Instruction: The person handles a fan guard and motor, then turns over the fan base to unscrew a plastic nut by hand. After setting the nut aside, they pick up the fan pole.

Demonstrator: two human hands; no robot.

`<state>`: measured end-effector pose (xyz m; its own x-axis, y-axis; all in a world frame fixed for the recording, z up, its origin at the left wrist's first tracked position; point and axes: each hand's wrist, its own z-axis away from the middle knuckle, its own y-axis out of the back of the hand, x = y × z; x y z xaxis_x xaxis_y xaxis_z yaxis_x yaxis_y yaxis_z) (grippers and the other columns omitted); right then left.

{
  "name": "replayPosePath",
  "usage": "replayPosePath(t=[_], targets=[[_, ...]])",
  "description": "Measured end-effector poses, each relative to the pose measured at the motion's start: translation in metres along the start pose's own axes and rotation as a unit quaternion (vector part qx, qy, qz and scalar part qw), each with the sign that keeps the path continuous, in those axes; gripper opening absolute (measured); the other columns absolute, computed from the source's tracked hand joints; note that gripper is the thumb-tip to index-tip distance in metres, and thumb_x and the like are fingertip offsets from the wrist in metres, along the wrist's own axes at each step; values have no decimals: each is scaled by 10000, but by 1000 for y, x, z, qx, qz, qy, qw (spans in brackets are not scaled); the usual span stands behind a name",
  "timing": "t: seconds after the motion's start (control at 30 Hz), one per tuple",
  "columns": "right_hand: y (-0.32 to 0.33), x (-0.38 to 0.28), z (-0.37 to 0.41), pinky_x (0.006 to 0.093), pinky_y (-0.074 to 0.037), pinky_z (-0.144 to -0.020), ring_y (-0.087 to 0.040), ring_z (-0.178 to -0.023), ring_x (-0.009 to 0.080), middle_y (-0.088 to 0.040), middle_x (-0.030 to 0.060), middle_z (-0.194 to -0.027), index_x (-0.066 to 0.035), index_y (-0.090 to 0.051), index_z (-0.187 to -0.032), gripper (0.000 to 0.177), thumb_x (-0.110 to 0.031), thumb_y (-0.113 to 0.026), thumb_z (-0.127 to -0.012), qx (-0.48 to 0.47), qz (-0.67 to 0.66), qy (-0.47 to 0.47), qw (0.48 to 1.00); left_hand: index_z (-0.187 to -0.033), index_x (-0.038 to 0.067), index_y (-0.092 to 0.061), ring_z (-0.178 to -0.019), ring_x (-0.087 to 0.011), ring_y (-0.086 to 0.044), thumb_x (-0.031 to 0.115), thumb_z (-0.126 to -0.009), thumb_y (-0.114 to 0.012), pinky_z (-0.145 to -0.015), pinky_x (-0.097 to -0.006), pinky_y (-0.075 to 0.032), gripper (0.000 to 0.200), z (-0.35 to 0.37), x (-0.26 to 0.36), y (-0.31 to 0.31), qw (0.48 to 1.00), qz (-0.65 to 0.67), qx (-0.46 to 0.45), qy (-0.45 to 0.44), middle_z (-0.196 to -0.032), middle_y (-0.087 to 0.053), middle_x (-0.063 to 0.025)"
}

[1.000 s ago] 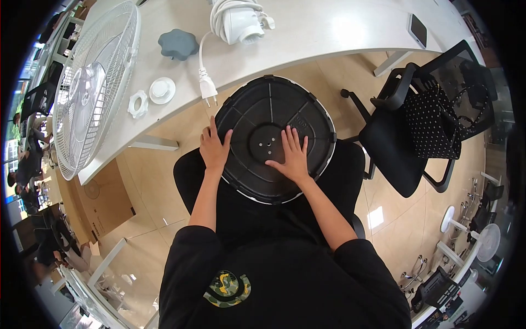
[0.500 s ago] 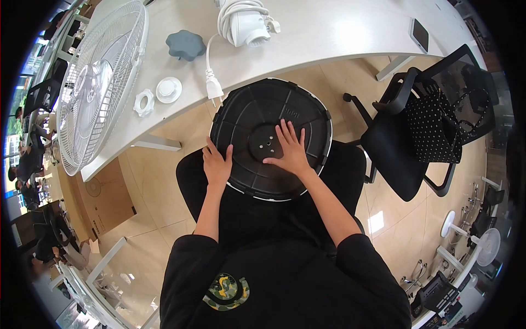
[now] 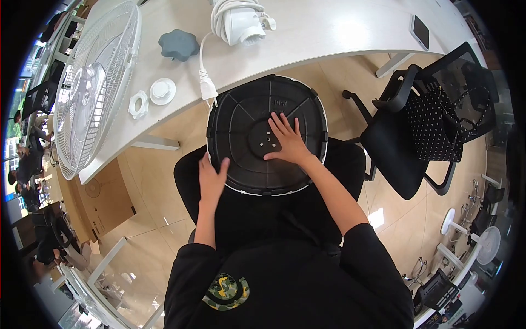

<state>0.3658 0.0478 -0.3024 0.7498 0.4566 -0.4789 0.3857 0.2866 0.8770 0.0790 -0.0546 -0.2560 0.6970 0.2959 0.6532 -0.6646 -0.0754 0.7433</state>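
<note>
A round black fan base (image 3: 241, 118) with a white rim lies underside up over my lap, close under the table edge. Ribs and several small light dots around a centre hole mark its surface. My right hand (image 3: 291, 145) rests flat on it, fingers spread just right of the centre. At the lower left of the rim is my left hand (image 3: 210, 176), thumb apart from the fingers, thumb tip at the edge. A white power plug (image 3: 207, 88) hangs near the base's upper left.
On the white table (image 3: 307, 33) are a fan grille (image 3: 96, 90), a grey knob (image 3: 178, 45), a white ring nut (image 3: 138, 104), a white round cap (image 3: 163, 91), a corded motor housing (image 3: 239, 24) and a phone (image 3: 420, 32). A chair (image 3: 389, 153) holding a dotted bag (image 3: 435, 123) stands right.
The base has turned counterclockwise under my right hand, its embossed mark moving up and left. My left hand has slid down and outward along the rim. The view has shifted slightly.
</note>
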Motion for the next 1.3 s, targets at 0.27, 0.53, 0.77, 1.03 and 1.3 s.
replayPosePath(t=[0.27, 0.53, 0.77, 1.03, 1.3], targets=[[-11, -3, 0, 704, -59, -1191, -157, -1561, 379, -187, 124, -1697, -48, -296, -1592, 1239, -789, -700, -685, 32, -3, -19, 999, -1443, 34, -494, -1453, -410, -361, 334, -983, -640, -1188, -541, -286, 569, -105, 65, -21, 932, -118, 33, -341, -1520, -440, -206], [-15, -6, 32, 687, -82, -1197, -146, -1562, 390, -174, 184, -1688, -60, -298, -1591, 1268, -758, -762, -640, 105, -49, -61, 991, -1475, 179, -525, -1539, -283, -248, 361, -1039, -497, -1250, -567, -123, 473, -82, 41, -87, 911, -189, -70, -361, -1616, -381, -61], [-8, -11, 28, 636, -65, -1225, -118, -1568, 383, -172, 184, -1687, -75, -286, -1599, 1299, -749, -787, -608, 30, -27, -6, 999, -1483, 188, -513, -1543, -283, -241, 336, -1045, -480, -1249, -572, -125, 464, -55, 30, -82, 934, -191, -46, -300, -1624, -368, -60], [5, -2, 10, 606, -52, -1240, -122, -1572, 359, -187, 157, -1691, -101, -304, -1600, 1263, -715, -807, -618, -21, -39, 43, 998, -1487, 158, -507, -1544, -318, -231, 328, -1043, -478, -1236, -602, -127, 476, -45, 26, -87, 947, -194, -11, -256, -1628, -355, -88], [16, 16, 2, 578, -52, -1254, -139, -1574, 310, -211, 104, -1692, -142, -341, -1592, 1187, -741, -755, -654, -65, -35, 84, 994, -1502, 142, -488, -1551, -334, -211, 337, -1054, -451, -1229, -618, -104, 490, -17, 39, -103, 963, -198, 20, -183, -1649, -321, -102]])
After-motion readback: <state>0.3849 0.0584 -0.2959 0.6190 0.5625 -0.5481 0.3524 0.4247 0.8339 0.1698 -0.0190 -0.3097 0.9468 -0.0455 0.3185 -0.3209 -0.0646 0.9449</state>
